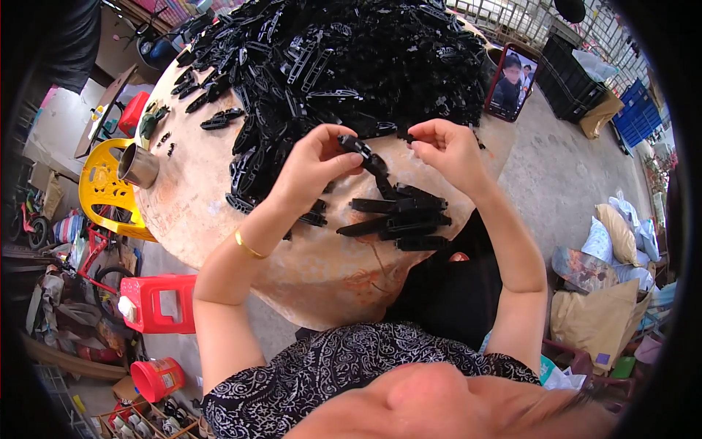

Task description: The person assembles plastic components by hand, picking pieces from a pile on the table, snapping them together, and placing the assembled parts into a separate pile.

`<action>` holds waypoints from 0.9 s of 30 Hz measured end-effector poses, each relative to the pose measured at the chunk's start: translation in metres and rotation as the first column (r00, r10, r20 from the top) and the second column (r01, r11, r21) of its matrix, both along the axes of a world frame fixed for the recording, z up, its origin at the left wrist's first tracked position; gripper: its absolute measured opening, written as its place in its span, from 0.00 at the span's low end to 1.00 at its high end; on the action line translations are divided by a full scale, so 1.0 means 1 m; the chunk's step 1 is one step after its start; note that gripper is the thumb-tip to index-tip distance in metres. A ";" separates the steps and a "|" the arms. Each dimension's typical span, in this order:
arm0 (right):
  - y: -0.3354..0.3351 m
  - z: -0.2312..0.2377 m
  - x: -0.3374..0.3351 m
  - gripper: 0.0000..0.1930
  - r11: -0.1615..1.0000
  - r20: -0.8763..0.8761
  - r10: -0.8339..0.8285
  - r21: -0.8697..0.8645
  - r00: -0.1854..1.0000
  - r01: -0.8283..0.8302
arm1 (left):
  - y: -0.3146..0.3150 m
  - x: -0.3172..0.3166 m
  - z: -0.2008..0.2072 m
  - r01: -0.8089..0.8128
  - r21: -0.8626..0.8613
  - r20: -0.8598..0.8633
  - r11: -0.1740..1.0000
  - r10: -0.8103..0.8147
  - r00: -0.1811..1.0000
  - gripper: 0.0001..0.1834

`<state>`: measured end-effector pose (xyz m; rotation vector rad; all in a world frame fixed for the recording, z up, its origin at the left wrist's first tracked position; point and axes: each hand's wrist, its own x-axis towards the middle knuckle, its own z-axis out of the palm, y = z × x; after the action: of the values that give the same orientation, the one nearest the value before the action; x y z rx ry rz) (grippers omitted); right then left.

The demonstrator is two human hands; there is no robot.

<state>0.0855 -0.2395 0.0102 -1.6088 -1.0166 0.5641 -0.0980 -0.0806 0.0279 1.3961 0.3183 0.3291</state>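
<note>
**Fingertip grips, mid-air**

Watching from my end of the feed: the left hand (314, 164) pinches a black part (356, 147) between thumb and fingers, probably so its far end sticks out free. The right hand (455, 157) grips a tiny black bit (405, 136), too small for me to identify. Both hover over the table (292, 274), between the huge pile (380, 62) and a little stack (409, 216) near the edge, I'd guess there for easy reach. The phone (512, 84) faces this way, likely for viewing.
</note>
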 end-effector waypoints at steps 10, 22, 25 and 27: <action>-0.005 0.017 -0.043 0.08 0.904 0.642 -0.206 0.414 0.739 -0.108 | -0.014 0.003 -0.014 0.087 -0.318 0.074 0.944 -0.067 0.995 0.18; -0.007 0.028 -0.045 0.08 0.891 0.663 -0.002 0.341 0.749 -0.299 | -0.011 -0.003 -0.014 0.268 -0.512 0.058 0.816 -0.278 0.959 0.18; -0.007 0.026 -0.047 0.10 0.880 0.746 -0.007 0.322 0.666 -0.351 | -0.010 -0.002 -0.014 0.272 -0.465 -0.024 0.842 -0.319 0.947 0.17; -0.008 0.025 -0.046 0.10 0.879 0.779 -0.014 0.308 0.627 -0.363 | -0.010 -0.003 -0.012 0.269 -0.429 -0.082 0.862 -0.334 0.939 0.17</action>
<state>0.0396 -0.2473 0.0352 -1.3182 -1.8140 -0.2968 -0.1008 -0.0901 0.0156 1.0298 0.2696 -0.1077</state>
